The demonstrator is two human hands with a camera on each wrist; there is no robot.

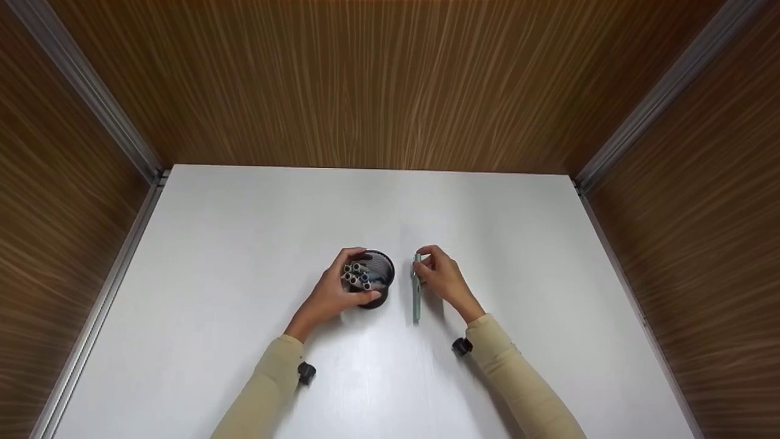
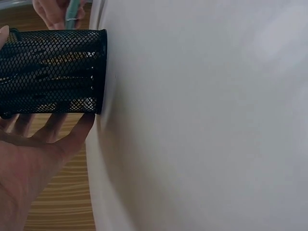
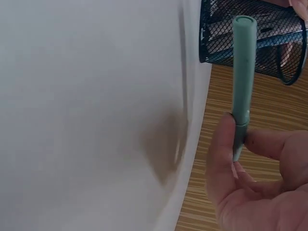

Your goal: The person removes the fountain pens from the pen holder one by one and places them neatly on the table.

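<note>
i see brown wood-grain walls (image 1: pixel 390 79) boxing in a white table (image 1: pixel 244 244). my left hand (image 1: pixel 332 296) curls round a black mesh cup (image 1: pixel 381 286) of pens (image 1: pixel 357 275) at centre. at its 3 o'clock, nothing between, my right hand (image 1: pixel 442 277) pinches a green pen (image 1: pixel 417 299), long axis 12 to 6.

Black wire-mesh metal for the pen cup (image 1: pixel 373 279), open weave, slightly shiny; grey plastic-looking pens (image 1: pixel 357 275) inside. Matt, smooth green plastic on the pen (image 3: pixel 242 82). Smooth white table top (image 1: pixel 244 256) with a soft satin sheen. Streaky brown wood-grain walls (image 1: pixel 390 79), brushed metal corner strips (image 1: pixel 91 91). Soft beige cloth sleeves (image 1: pixel 518 378)
</note>
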